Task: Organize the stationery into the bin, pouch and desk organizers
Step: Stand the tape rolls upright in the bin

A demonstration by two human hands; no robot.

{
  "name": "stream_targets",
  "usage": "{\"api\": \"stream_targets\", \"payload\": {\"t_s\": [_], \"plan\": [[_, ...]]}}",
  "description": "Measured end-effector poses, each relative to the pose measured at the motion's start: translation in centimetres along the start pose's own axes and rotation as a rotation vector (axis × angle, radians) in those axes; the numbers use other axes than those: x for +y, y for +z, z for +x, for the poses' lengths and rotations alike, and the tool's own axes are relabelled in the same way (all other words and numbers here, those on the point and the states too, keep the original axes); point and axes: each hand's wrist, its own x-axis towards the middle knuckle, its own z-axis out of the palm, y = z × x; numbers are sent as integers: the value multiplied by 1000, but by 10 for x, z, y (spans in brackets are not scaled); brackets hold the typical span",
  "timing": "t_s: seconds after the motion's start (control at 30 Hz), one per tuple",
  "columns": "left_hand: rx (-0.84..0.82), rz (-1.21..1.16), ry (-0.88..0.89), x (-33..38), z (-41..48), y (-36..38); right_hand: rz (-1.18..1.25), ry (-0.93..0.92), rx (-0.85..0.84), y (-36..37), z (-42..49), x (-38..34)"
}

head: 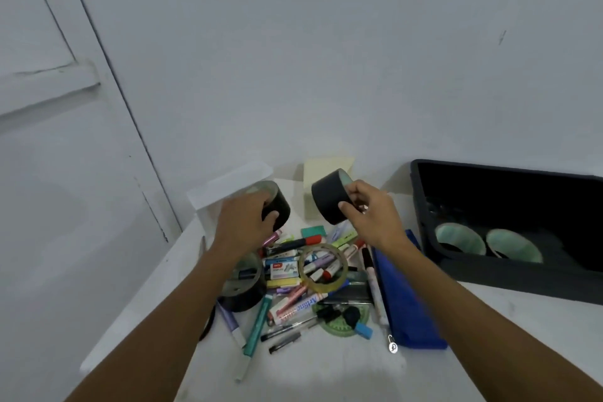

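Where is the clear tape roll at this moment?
The clear tape roll lies on the pen pile, mid-frame in the head view, just left of the blue pouch.

Black bin (522,281), right end off-frame

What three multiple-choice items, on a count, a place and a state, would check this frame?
1. How many tape rolls sit in the black bin? A none; B four; C two.
2. Where is the blue pouch? A inside the bin; B on the table beside the stationery pile; C upright against the wall.
3. The right hand is: A gripping a black tape roll; B empty; C holding a marker.
Answers: C, two rolls show inside; B, it lies right of the pile; A, its fingers curl round the roll.
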Motion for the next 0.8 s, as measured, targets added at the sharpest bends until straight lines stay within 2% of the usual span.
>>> {"api": "stream_targets", "payload": {"t_s": [0.1, 0.27, 0.4, 0.5, 0.6, 0.7, 0.8], "plan": [[94, -69, 76, 36, 12, 0, -45, -62, 73, -42, -1, -1], [167, -246, 310, 116, 46, 21, -256, -79, 216, -128, -8, 28], [102, -243, 479, 184, 76, 58, -445, -12, 290, -185, -16, 82], [40, -198, 552, 226, 90, 90, -666, 11, 223, -214, -16, 125], [-54, -121, 588, 256, 97, 119, -821, 90, 81, -231, -10, 157], [-204, -19, 536, 274, 105, 148, -858, 208, -57, -236, 0, 178], [-337, 63, 443, 279, 115, 167, -883, 239, -125, -232, 10, 190]]}}
